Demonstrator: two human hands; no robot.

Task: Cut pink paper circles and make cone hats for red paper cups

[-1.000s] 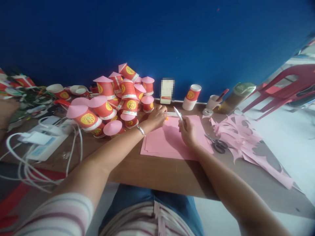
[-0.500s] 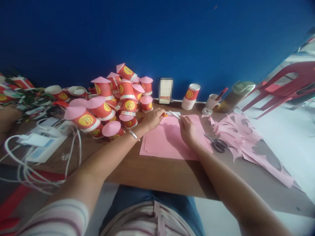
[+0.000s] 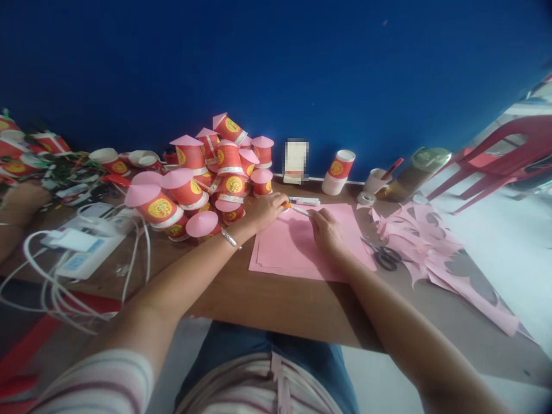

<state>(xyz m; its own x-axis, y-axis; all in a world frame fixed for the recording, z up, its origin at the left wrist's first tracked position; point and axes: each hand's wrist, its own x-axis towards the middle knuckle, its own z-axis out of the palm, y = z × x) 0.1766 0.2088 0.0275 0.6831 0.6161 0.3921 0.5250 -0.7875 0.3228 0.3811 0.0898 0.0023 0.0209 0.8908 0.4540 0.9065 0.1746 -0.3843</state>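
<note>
A stack of pink paper sheets (image 3: 297, 253) lies on the brown table (image 3: 276, 299) in front of me. My right hand (image 3: 325, 230) rests on the paper, fingers pinched round a white pen (image 3: 301, 210) whose tip points left. My left hand (image 3: 269, 208) sits at the paper's upper left corner, fingers curled, touching the orange end of the pen. A white marker-like stick (image 3: 305, 201) lies just beyond the paper's far edge.
A pile of red paper cups with pink cone lids (image 3: 207, 178) stands left of the paper. Scissors (image 3: 383, 256) and pink paper offcuts (image 3: 435, 253) lie to the right. A tape roll (image 3: 365, 198), stacked cups (image 3: 338, 171), white cables (image 3: 77, 253) and a red chair (image 3: 509, 149) surround them. Another person's arm (image 3: 17, 207) shows at far left.
My right hand has lowered the pen from upright to nearly flat over the paper's top edge. My left hand stayed at the corner, now meeting the pen's end.
</note>
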